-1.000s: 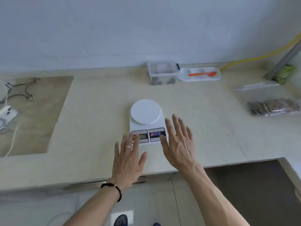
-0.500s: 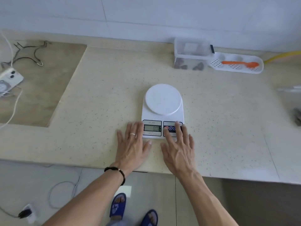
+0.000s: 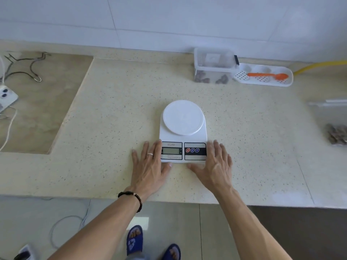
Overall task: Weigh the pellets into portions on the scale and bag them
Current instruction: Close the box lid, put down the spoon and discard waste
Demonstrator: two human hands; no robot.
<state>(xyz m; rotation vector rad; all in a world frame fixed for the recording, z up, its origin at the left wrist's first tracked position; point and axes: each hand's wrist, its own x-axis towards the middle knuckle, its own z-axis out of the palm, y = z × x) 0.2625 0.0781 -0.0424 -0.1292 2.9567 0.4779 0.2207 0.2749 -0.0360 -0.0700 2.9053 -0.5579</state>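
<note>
Both hands are lying flat and open on the counter [image 3: 112,113], gripping nothing. The left hand [image 3: 148,166] is resting against the left front corner of the scale [image 3: 183,132], its fingers reaching along the side of the display and its thumb tucking under the front edge. The right hand [image 3: 216,164] is sitting at the right front corner in the same way, fingers beside the button panel. The scale's round white plate is standing bare. Well behind it, against the wall, a clear lidded box [image 3: 214,66] is holding a few dark pellets [image 3: 202,78] at its bottom. Touching its right side, a white tray [image 3: 262,75] is carrying an orange spoon [image 3: 268,75]. At the far right edge, a clear bag of pellets [image 3: 337,135] is lying on the counter, partly cut off by the frame.
</note>
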